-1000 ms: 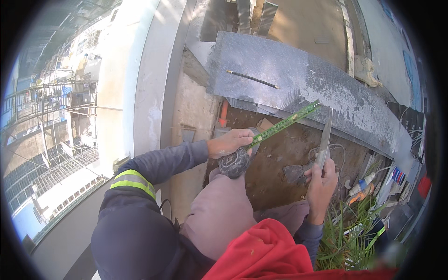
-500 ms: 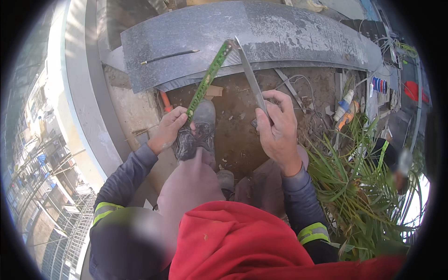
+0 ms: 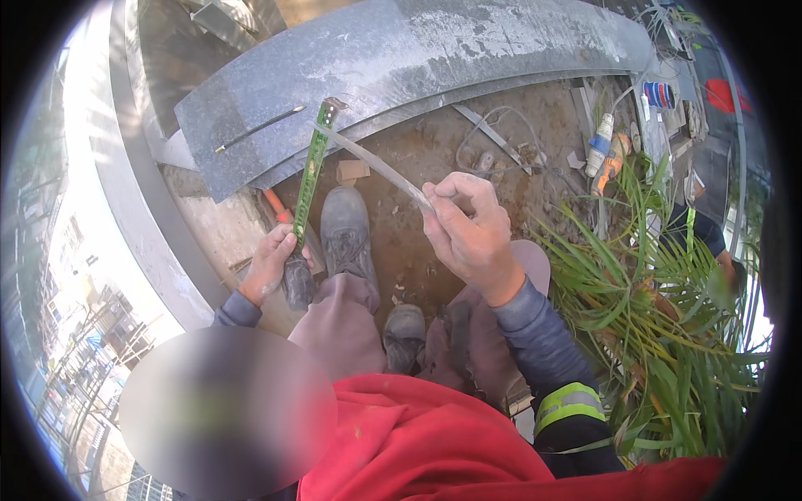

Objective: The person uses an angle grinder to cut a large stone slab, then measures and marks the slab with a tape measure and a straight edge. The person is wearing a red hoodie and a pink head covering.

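My left hand [image 3: 269,265] grips the dark body of a tape measure whose green blade [image 3: 310,171] runs up to the grey stone slab [image 3: 434,50]. My right hand [image 3: 470,231] holds a thin flat metal strip [image 3: 372,164] that slants up-left and crosses the blade's tip near the slab's front edge. A black pencil [image 3: 259,129] lies on the slab to the left. My two grey boots [image 3: 347,234] stand on brown dirt below the slab.
A green spiky plant [image 3: 660,309] fills the right side. Cables, a white-and-blue tube [image 3: 600,144] and an orange tool [image 3: 614,163] lie on the dirt at the right. A pale concrete ledge [image 3: 142,217] curves along the left. Another person [image 3: 710,238] is at the far right.
The view has swung so the slab sits higher. My right hand has tilted the metal strip leftward until it crosses the tape's tip. My left hand keeps hold of the tape measure.
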`<state>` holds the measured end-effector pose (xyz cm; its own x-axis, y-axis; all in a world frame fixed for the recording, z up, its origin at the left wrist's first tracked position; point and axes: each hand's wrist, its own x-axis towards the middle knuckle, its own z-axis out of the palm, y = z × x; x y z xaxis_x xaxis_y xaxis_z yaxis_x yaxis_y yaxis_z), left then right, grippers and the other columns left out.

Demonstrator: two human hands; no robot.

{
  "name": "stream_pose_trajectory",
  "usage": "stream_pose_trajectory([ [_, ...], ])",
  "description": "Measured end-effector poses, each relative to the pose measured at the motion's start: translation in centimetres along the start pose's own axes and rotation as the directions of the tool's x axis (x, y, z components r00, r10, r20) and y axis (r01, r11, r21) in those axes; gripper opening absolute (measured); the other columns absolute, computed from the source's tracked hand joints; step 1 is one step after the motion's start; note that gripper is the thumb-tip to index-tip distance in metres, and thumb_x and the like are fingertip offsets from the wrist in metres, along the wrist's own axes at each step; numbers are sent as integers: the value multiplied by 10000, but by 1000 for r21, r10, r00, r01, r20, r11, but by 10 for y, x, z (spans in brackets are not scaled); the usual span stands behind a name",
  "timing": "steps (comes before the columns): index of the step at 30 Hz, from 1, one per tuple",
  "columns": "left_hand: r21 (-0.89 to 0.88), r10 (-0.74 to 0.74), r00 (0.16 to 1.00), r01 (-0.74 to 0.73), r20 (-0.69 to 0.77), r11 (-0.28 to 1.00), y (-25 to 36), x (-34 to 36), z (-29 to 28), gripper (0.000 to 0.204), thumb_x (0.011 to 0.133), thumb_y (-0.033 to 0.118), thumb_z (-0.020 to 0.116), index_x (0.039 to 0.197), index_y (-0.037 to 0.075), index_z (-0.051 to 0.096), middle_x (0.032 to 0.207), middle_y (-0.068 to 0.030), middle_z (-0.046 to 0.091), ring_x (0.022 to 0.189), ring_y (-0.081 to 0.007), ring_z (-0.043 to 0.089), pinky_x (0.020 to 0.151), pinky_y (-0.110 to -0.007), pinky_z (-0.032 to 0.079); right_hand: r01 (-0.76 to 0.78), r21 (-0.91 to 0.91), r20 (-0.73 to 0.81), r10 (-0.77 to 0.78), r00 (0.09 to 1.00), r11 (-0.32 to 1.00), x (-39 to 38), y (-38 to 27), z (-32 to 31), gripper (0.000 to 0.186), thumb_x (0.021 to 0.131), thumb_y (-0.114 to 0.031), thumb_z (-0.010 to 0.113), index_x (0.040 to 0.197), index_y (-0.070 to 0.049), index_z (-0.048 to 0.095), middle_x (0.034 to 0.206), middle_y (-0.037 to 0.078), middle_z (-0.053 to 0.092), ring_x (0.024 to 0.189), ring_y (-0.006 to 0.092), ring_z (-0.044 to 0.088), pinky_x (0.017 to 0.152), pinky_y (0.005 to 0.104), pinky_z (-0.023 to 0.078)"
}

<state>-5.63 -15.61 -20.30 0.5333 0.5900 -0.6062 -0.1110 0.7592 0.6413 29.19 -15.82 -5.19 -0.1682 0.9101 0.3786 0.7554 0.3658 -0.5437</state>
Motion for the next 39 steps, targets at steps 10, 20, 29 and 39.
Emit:
stream_pose_trajectory([
  [10,-78,-26,1000,26,6,997,-1,11,8,199,1123,244,492,1178,68,571,902,-64,675,795,-184,712,739,-325,602,-290,30,-207,290,934,956,8,2,-13,210,896,-8,745,1103,28,748,1091,125,630,717,140,637,583,275,506],
  [20,-38,84,924,-105,-373,994,-2,-16,17,336,1130,358,468,1169,42,576,898,-66,671,761,-158,696,697,-304,585,-598,156,-97,615,783,786,-1,14,-11,193,1021,-24,598,1169,55,693,977,84,672,606,85,582,566,250,474],
  [29,327,439,726,-304,-529,895,55,-20,0,737,1098,630,257,1310,-19,535,811,-77,646,662,-153,650,613,-301,554,-500,113,-4,504,864,858,-10,4,7,159,1000,-43,642,1094,76,690,1103,121,650,639,119,610,551,262,506],
  [39,886,723,532,390,-440,252,277,0,-126,419,1111,307,416,1270,-25,617,1071,-309,679,1029,-482,661,872,-501,527,-676,212,20,688,725,706,-19,2,-3,153,1056,-119,566,1035,-3,664,735,44,655,557,104,589,552,285,465],
])
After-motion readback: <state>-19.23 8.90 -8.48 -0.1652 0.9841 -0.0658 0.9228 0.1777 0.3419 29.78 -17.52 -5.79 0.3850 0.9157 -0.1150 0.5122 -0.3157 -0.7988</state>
